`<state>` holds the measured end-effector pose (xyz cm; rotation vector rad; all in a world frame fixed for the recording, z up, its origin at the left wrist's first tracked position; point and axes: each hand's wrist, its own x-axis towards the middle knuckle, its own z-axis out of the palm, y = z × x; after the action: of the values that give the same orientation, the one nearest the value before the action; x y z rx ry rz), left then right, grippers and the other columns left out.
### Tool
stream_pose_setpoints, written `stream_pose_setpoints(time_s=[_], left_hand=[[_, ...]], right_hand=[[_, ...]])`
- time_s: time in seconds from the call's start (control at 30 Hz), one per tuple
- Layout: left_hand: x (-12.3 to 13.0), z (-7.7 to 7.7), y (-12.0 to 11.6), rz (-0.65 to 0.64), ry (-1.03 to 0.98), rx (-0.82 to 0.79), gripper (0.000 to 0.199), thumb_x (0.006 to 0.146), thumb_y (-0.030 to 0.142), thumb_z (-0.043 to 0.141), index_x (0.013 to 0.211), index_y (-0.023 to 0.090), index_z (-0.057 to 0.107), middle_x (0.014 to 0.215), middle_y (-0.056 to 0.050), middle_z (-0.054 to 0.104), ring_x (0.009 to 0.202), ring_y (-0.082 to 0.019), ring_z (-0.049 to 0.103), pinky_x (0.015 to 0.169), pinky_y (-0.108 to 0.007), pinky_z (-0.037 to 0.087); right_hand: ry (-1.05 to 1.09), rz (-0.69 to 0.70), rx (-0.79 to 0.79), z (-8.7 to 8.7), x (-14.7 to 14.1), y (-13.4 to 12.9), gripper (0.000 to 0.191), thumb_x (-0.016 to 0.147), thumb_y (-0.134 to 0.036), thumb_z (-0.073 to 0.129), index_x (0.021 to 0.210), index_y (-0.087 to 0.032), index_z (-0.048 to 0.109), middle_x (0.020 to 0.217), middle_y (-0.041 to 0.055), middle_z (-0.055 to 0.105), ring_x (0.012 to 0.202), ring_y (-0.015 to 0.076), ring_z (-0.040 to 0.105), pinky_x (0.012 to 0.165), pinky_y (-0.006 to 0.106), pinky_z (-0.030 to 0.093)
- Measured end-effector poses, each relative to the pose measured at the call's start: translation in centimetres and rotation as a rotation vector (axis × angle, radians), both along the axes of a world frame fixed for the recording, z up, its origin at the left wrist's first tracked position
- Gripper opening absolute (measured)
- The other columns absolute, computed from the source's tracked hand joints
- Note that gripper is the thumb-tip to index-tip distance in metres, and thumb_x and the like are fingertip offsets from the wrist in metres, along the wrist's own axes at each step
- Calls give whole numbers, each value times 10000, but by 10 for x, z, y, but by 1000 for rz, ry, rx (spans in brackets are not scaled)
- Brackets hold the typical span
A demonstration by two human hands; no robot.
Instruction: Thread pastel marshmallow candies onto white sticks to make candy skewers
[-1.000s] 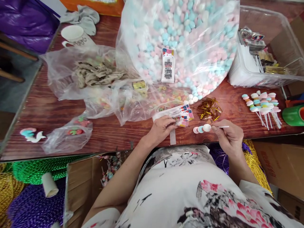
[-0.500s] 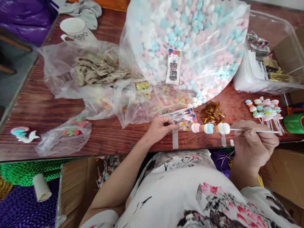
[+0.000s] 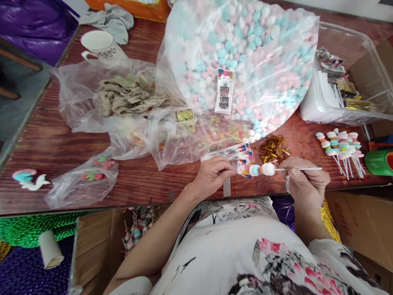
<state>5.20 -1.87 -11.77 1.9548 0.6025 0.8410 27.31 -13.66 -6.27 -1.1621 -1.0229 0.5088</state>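
Observation:
My right hand (image 3: 308, 182) grips the white stick of a marshmallow skewer (image 3: 268, 169), held level over the table's front edge. Pink, blue and white marshmallows with orange-brown pieces between them are threaded on it. The skewer's left end meets a clear printed packet (image 3: 244, 157) and seems partly inside it. My left hand (image 3: 211, 175) is closed in a pinch at the packet's near edge, close to the skewer's tip. More packets of this kind lie flat just behind the fingers. Gold twist ties (image 3: 275, 148) are heaped behind the skewer.
A large bag of marshmallows (image 3: 276, 53) fills the back. Finished skewers (image 3: 343, 143) lie at right, by a plastic bin (image 3: 344, 116) and a green tape roll (image 3: 379, 162). Left are gummy bags (image 3: 135, 141), a mug (image 3: 100, 43) and a fish-tail-shaped candy (image 3: 29, 179).
My right hand has moved left, pushing the skewer toward my left hand. Its leftmost marshmallows now overlap the packet. My left hand has shifted only slightly.

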Motion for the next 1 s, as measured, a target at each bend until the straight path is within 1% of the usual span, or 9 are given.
stream_pose_setpoints(time_s=[0.1,0.2,0.27,0.33,0.47,0.53,0.7,0.83,1.0], left_hand=[[1,3,-2,-20,15,79,121,876,250,655,783,174,672,781,-46,677,738,-146,630,713,-277,503],[0,7,-3,-15,44,128,79,886,245,633,926,178,649,961,-86,693,931,-189,647,855,-331,510],[0,10,-5,-59,76,151,220,900,244,610,1110,180,604,1113,-118,674,1070,-218,621,939,-368,486],[1,11,-8,-127,108,154,306,916,259,588,1209,178,549,1148,-125,663,1071,-222,618,924,-361,484],[6,11,-17,-183,200,106,197,937,341,559,1030,167,561,878,-51,644,758,-157,593,685,-267,448],[9,11,-22,-185,255,80,233,940,404,546,952,171,547,791,-19,599,673,-137,533,620,-250,394],[15,12,-32,-173,284,-17,347,904,519,571,846,183,506,724,20,545,639,-124,460,598,-242,336],[19,15,-36,-175,217,-156,323,898,471,584,788,181,492,688,43,519,620,-103,411,583,-222,322],[19,27,-34,-173,145,-290,304,849,448,660,798,169,551,696,51,531,640,-99,437,609,-207,362]], right_hand=[[39,61,-51,-4,-1,2,59,824,-247,710,821,-252,769,707,6,718,643,167,641,628,331,519],[95,78,-42,-3,1,2,67,816,-281,717,805,-235,765,672,17,702,646,180,637,629,350,523],[124,91,-20,-3,2,2,77,813,-287,719,802,-225,763,664,24,696,639,184,633,630,361,524],[130,129,-2,-3,0,2,76,823,-282,709,821,-228,763,669,26,696,627,182,628,613,356,518],[74,221,26,-10,-7,2,82,846,-242,686,873,-240,764,715,27,714,652,181,640,635,358,517],[44,270,10,-14,-11,3,99,856,-213,673,888,-243,762,732,24,723,663,175,641,651,354,516],[-51,333,-78,-24,-22,8,114,868,-167,649,888,-228,743,769,18,725,682,157,650,657,319,513],[-162,391,-98,-33,-36,12,96,885,-188,632,860,-211,721,736,15,704,657,143,623,627,292,493],[-175,464,-91,-20,-36,19,75,870,-188,656,890,-220,722,758,13,695,678,136,611,653,287,493]])
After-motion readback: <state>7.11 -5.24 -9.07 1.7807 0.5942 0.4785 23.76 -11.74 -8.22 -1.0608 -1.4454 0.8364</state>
